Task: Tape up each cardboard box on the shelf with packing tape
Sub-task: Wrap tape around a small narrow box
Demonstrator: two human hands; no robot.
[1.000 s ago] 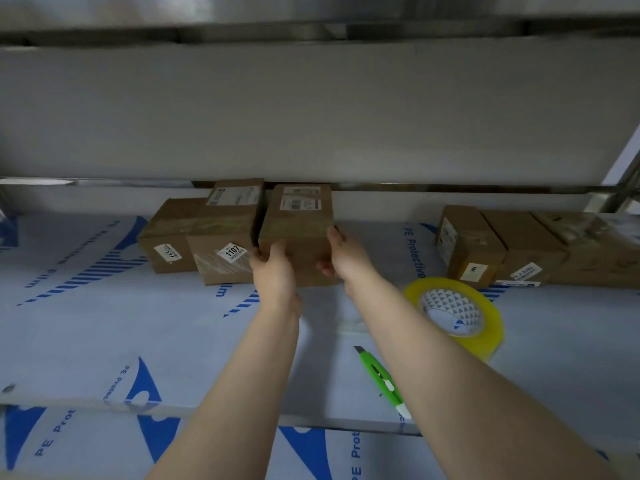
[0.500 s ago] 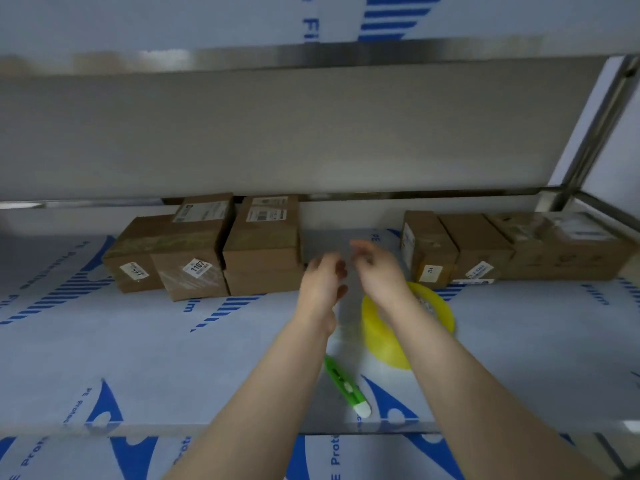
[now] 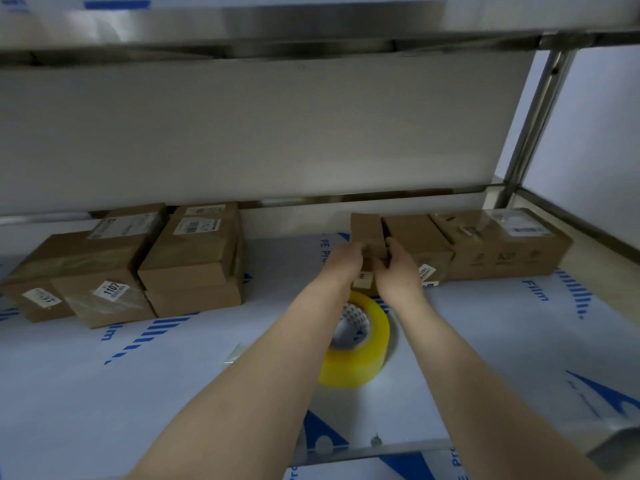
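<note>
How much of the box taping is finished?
Looks done: the left boxes show shiny tape. In hand: the left hand and right hand hold the small box from the right row. Left: taping it, and maybe the box beside it; the tape roll lies unused on the shelf.

Both forearms stretch from the bottom edge to frame centre. Left hand point(image 3: 344, 263) and right hand point(image 3: 398, 271), close together, curl fingers round a box point(image 3: 367, 228).
</note>
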